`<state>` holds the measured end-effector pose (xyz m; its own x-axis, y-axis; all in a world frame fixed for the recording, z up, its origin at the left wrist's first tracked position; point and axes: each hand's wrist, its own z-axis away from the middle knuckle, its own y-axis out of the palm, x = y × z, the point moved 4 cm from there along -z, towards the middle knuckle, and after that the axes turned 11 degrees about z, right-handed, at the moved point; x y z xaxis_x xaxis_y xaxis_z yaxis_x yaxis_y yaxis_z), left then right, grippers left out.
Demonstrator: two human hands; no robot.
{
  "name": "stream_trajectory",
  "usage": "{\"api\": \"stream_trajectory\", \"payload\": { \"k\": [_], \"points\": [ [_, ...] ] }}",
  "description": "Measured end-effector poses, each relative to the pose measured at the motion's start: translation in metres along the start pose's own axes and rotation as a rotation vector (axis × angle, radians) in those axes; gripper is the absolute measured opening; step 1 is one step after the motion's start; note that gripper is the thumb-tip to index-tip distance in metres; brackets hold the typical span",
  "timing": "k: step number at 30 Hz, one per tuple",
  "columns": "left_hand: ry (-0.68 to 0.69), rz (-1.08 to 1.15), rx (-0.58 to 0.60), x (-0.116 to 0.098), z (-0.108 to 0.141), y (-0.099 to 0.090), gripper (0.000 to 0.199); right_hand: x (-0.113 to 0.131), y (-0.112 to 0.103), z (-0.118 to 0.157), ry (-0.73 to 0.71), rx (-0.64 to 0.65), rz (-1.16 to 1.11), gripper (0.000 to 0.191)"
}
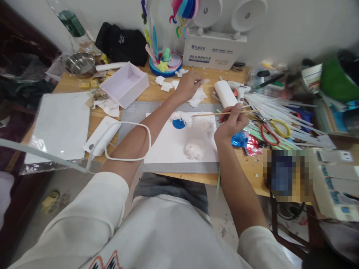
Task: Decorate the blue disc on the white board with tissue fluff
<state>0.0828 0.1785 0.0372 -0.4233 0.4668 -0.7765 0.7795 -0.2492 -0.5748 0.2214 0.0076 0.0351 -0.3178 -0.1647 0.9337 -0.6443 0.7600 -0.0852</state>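
Observation:
A thin wooden stick is pinched in my right hand, and its darker end points left over the white sheet of paper. On that sheet lie a blue disc and crumpled, fluffy white tissue-like patches, one along the disc's upper edge. Beyond the sheet, my left hand has its fingers closed on a small scrap of white tissue. Torn white tissue pieces lie just below and left of that hand.
A grey cutting mat lies under the sheet. Around it are a lilac box, a white device with a looped cable, a tissue pack, red-handled pliers, glue sticks and a colourful craft piece.

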Motion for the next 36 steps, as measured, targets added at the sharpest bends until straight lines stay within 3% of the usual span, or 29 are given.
{"api": "stream_trajectory", "payload": {
  "k": [4, 10, 14, 22, 28, 32, 36],
  "points": [
    [-0.074, 0.057, -0.149, -0.001, 0.009, -0.024, 0.022, 0.010, 0.007, 0.014, -0.075, 0.132, -0.008, 0.066],
    [-0.178, 0.224, -0.246, 0.011, 0.041, -0.053, 0.014, 0.010, 0.012, 0.029, -0.157, 0.245, 0.053, 0.064],
    [-0.212, 0.254, -0.215, 0.019, 0.050, -0.049, 0.009, 0.008, 0.012, 0.029, -0.147, 0.222, 0.046, 0.064],
    [-0.292, 0.336, -0.156, 0.053, 0.034, -0.021, 0.010, 0.008, 0.012, 0.029, -0.165, 0.222, 0.012, 0.060],
    [-0.359, 0.344, -0.149, 0.063, 0.036, -0.017, 0.013, 0.012, 0.010, 0.028, -0.177, 0.169, 0.022, 0.063],
    [-0.385, 0.348, -0.253, 0.056, 0.039, -0.024, 0.012, 0.009, 0.013, 0.030, -0.164, 0.218, 0.026, 0.060],
    [-0.169, 0.267, -0.477, 0.034, 0.047, -0.047, 0.013, 0.008, 0.014, 0.031, -0.168, 0.234, 0.036, 0.060]
  ]
}}
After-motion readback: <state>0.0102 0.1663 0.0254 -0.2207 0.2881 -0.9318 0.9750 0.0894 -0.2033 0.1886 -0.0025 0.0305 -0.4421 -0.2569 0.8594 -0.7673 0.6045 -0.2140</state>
